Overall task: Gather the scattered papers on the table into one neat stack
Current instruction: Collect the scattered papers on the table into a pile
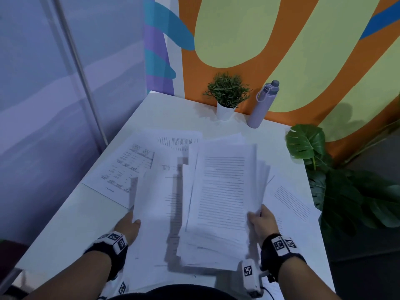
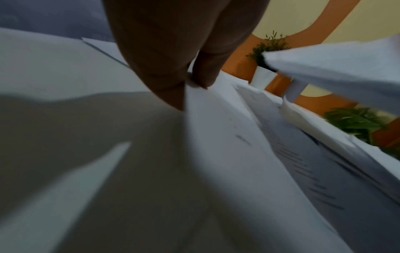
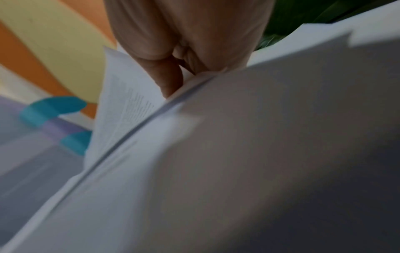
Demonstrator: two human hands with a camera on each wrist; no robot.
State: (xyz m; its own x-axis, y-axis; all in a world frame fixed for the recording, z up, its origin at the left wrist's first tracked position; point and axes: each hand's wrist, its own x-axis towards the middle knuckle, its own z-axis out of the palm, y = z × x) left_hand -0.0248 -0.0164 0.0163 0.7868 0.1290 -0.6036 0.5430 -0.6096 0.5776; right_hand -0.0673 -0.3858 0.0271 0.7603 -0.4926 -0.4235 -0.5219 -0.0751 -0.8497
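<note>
Head view: my right hand [image 1: 263, 221] grasps a thick bundle of papers [image 1: 225, 191] by its right edge, thumb on top, holding it raised and tilted above the bench [image 1: 65, 221]. My left hand [image 1: 127, 226] grasps a separate sheet [image 1: 155, 202] at its near left edge, thumb on top and fingers beneath. Between the two the picture is blurred, so I cannot tell whether sheet and bundle touch. Loose sheets lie flat on the bench: a table-printed page [image 1: 127, 167] far left, another page [image 1: 177, 139] beyond it, and a lined page [image 1: 292, 202] at the right edge. A small potted plant [image 1: 227, 94] and a lilac bottle [image 1: 263, 105] stand upright against the far wall, just beside each other. Large green leaves [image 1: 307, 141] hang past the right edge.

Left wrist view: fingers [image 2: 168, 71] pinch the sheet's edge. Right wrist view: fingers [image 3: 173, 77] clamp the bundle's edge.
</note>
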